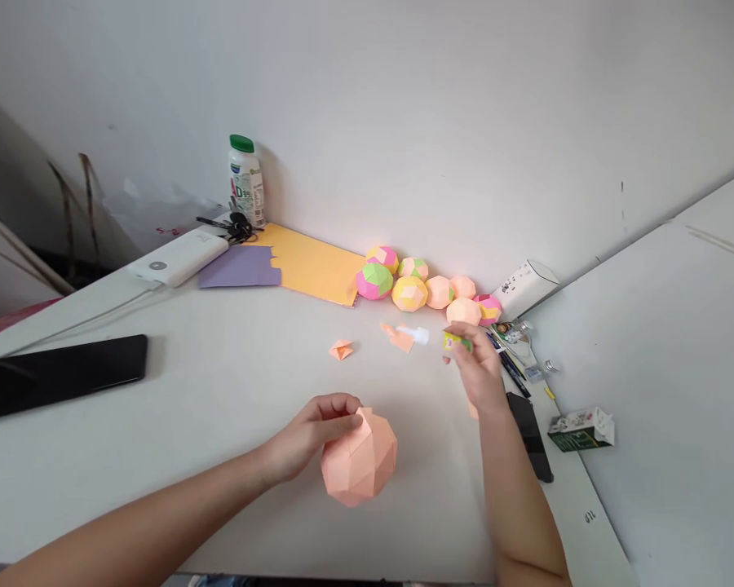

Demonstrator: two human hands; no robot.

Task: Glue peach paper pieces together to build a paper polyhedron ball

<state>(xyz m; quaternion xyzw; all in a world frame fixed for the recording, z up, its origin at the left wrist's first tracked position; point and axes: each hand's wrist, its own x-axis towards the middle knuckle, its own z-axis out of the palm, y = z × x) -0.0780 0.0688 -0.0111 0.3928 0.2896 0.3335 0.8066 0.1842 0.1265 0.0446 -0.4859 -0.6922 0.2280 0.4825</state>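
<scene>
My left hand (pixel 318 432) grips a peach-coloured faceted paper ball (pixel 360 461) by its top, low over the white table (pixel 220 391). Farther right, my right hand (pixel 480 371) is raised with its fingers pinched on a small yellow-green object (pixel 456 341) that looks like a glue stick. A white cap (pixel 420 334) and a peach paper piece (pixel 400 337) lie just left of that hand. Another small folded peach unit (pixel 341 350) rests on the table beyond the ball.
A row of several coloured paper balls (pixel 409 292) lines the wall. Orange paper (pixel 311 262), purple paper (pixel 241 267), a power bank (pixel 180 257), keys and a bottle (pixel 245 179) stand at back left. A black tablet (pixel 55 375) lies left; pens, a phone (pixel 529 432) and small boxes lie right.
</scene>
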